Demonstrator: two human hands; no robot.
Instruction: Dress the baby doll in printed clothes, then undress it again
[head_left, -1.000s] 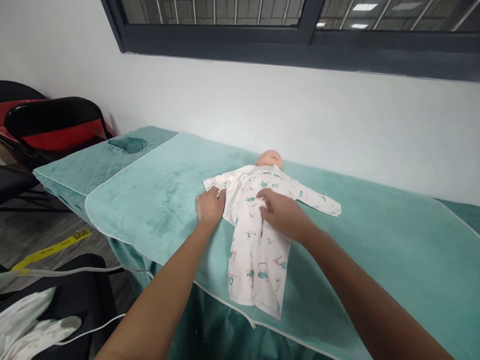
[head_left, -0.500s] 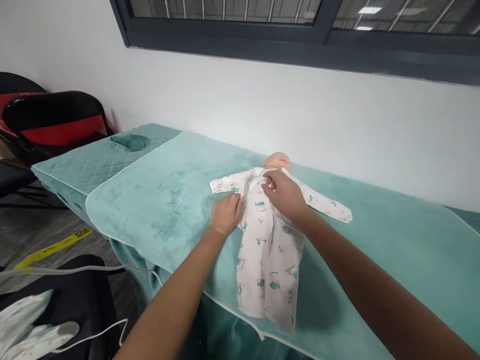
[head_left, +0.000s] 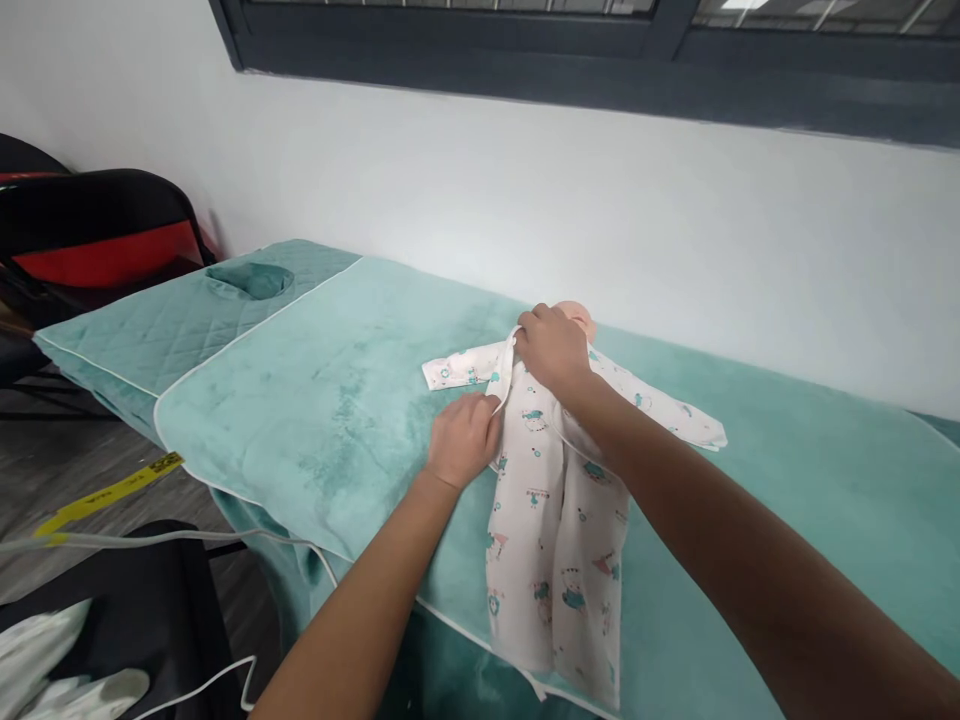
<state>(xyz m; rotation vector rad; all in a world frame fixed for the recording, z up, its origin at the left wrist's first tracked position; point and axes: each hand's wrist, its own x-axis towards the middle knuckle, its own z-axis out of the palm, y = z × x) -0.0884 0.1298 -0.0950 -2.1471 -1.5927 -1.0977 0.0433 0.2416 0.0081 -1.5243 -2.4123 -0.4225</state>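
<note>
A doll (head_left: 576, 314) lies on its back on the green bed cover, its head toward the wall and partly behind my hand. It is dressed in a white baby gown (head_left: 536, 540) printed with small animals, sleeves spread to both sides. My left hand (head_left: 465, 438) is closed on the gown's front edge at the left side of the chest. My right hand (head_left: 553, 345) pinches the same edge higher up, near the neckline. Between the two hands the edge is lifted and pulled taut. The doll's body is hidden under the cloth.
A green plush cover (head_left: 300, 390) spreads over the bed, which has a face hole (head_left: 251, 281) at its left end. At lower left, a black chair (head_left: 135, 610) holds folded white cloths (head_left: 90, 690). A pale cable (head_left: 187, 537) runs to the bed's edge. Folding chairs (head_left: 105, 230) stand further back.
My right hand has moved up and left to the neckline and taken the gown's edge. That edge is now raised between my hands. The view has tilted slightly downward.
</note>
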